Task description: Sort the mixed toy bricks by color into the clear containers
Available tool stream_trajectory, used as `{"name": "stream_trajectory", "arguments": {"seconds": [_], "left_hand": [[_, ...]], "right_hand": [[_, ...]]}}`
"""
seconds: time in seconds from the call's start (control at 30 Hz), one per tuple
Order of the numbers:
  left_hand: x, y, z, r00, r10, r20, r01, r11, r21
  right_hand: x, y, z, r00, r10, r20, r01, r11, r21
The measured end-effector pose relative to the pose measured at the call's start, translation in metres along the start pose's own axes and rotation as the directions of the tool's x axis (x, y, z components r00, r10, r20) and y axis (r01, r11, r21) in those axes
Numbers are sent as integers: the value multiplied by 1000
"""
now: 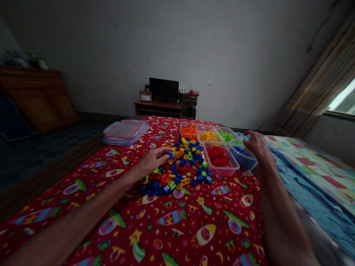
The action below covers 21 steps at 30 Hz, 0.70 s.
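A heap of mixed toy building bricks (pixel 188 168) in blue, red, yellow, orange and green lies on a red patterned cloth (pixel 177 240). My left hand (pixel 154 159) reaches into its left side, thumb and fingers around a blue brick (pixel 171 156). My right hand (pixel 257 145) is raised over the right rim of a clear round tub of blue bricks (pixel 245 160). Its fingers are bent, thumb and forefinger look apart, and I make out nothing between them. To the tub's left stands a clear box of red bricks (pixel 222 169).
Behind are boxes of orange bricks (pixel 189 136), yellow bricks (pixel 208 136) and green bricks (pixel 226 136). A light blue container (pixel 240 136) is partly hidden by my right hand. Stacked lids (pixel 126 132) lie at the left. A monitor (pixel 164 89) stands by the wall; a bed (pixel 310 173) is right.
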<state>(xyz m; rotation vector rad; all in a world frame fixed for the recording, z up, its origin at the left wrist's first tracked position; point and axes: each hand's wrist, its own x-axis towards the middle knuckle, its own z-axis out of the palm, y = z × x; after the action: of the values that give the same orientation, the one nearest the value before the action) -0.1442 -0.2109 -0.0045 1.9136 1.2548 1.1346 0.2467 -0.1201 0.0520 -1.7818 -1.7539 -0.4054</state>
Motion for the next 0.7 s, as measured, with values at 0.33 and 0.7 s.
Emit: {"name": "stream_trajectory", "arguments": {"seconds": [0.33, 0.7], "left_hand": [[3, -12, -5, 999, 16, -31, -13, 994, 112], [3, -18, -8, 988, 155, 17, -144, 866, 479]], "right_hand": [[-45, -134, -10, 828, -516, 221, 458, 848, 267], [-104, -165, 40, 585, -759, 286, 611, 644, 460]]}}
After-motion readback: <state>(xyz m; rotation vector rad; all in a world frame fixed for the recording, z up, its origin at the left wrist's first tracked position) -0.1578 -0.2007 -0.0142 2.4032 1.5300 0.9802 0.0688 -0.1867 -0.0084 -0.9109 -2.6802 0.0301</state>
